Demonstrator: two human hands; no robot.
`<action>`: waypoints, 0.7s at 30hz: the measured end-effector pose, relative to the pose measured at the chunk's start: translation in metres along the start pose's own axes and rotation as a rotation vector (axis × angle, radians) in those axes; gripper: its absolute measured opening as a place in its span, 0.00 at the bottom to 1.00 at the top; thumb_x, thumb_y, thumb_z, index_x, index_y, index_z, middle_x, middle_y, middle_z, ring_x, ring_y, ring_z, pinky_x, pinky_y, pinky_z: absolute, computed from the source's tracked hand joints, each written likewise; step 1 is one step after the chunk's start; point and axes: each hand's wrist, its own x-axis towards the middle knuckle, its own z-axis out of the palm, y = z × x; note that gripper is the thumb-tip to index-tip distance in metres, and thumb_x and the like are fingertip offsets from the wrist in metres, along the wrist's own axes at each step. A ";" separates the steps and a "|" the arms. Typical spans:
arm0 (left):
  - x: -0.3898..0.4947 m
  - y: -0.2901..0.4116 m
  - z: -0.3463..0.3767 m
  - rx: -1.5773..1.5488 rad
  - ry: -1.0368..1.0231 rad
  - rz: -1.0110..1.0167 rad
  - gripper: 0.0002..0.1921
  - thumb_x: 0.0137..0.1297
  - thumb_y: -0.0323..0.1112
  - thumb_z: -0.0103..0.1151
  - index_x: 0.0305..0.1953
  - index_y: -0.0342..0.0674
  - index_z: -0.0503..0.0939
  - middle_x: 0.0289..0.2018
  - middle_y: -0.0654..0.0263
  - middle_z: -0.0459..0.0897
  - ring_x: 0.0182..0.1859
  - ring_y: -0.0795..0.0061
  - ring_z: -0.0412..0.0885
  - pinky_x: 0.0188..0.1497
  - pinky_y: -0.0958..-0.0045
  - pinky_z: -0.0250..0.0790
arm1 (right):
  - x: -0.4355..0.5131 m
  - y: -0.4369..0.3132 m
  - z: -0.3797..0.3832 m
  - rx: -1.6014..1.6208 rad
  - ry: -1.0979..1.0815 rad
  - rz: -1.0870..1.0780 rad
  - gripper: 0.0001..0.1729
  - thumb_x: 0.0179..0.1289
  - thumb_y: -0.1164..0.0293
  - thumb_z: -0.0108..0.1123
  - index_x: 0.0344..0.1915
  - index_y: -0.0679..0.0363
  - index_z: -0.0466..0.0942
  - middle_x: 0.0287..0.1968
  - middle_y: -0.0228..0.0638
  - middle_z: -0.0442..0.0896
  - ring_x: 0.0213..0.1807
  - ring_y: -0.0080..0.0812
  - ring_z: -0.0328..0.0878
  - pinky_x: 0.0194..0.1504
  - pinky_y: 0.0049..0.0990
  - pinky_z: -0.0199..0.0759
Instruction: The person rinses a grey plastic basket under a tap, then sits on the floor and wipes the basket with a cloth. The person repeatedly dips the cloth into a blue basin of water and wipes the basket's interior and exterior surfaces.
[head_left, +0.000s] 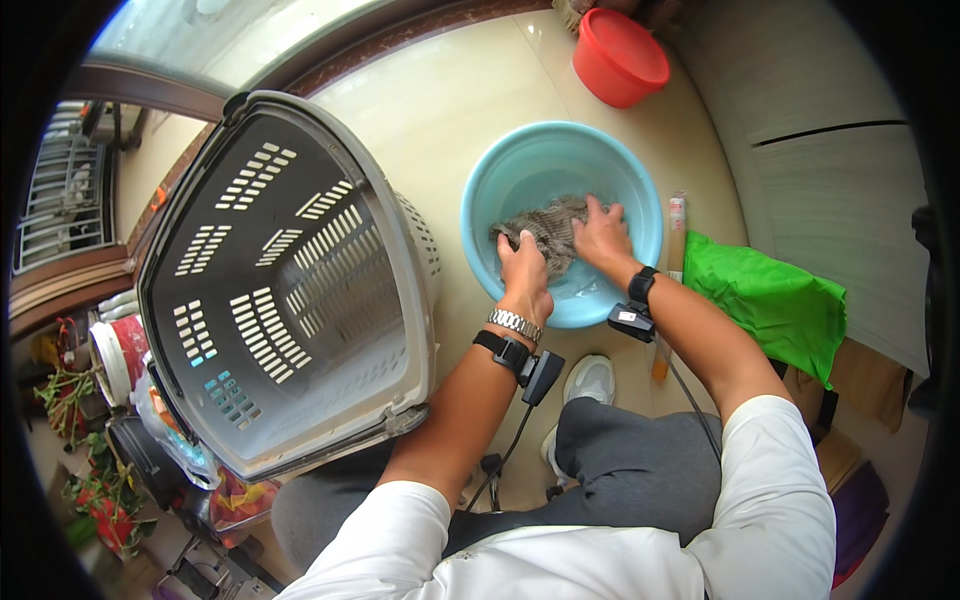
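A light blue plastic basin (487, 165) stands on the floor before me with water in it. In the water lies a wet grey-brown ribbed cloth (551, 232), bunched up. My left hand (525, 270) grips the cloth's near left side, thumb upward. On its right side, my right hand (602, 232) has its fingers on the fabric, and the fingertips are partly hidden by cloth and water. Each wrist wears a black strap with a small cabled device, and a metal band sits on the left wrist.
A large grey slotted plastic basket (300, 300) stands close on the left. Beyond the basin is a red lidded tub (621, 58). A bright green bag (765, 300) and a long narrow package (676, 232) lie right, by a pale cabinet (832, 195). Potted plants (112, 510) crowd the lower left.
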 end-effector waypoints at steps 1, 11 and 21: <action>0.000 -0.001 0.002 0.013 -0.013 -0.072 0.43 0.95 0.66 0.47 0.97 0.71 0.39 0.98 0.49 0.46 0.94 0.32 0.54 0.84 0.12 0.50 | -0.001 -0.010 -0.001 0.157 -0.059 0.045 0.45 0.84 0.48 0.72 0.91 0.48 0.68 0.79 0.68 0.76 0.72 0.74 0.86 0.73 0.58 0.84; 0.039 0.006 -0.010 -0.446 -0.326 -0.262 0.47 0.86 0.85 0.47 0.71 0.40 0.81 0.68 0.48 0.87 0.71 0.44 0.86 0.78 0.35 0.80 | -0.049 -0.057 -0.048 0.755 -0.551 -0.192 0.19 0.75 0.57 0.73 0.42 0.64 0.89 0.52 0.45 0.88 0.52 0.41 0.87 0.53 0.47 0.85; 0.064 0.003 -0.018 -0.562 -0.456 -0.137 0.21 0.95 0.58 0.58 0.48 0.48 0.85 0.42 0.66 0.90 0.46 0.62 0.90 0.51 0.56 0.86 | -0.064 -0.065 -0.071 0.688 -0.241 -0.641 0.19 0.72 0.57 0.74 0.37 0.63 0.85 0.42 0.49 0.88 0.44 0.52 0.87 0.50 0.46 0.84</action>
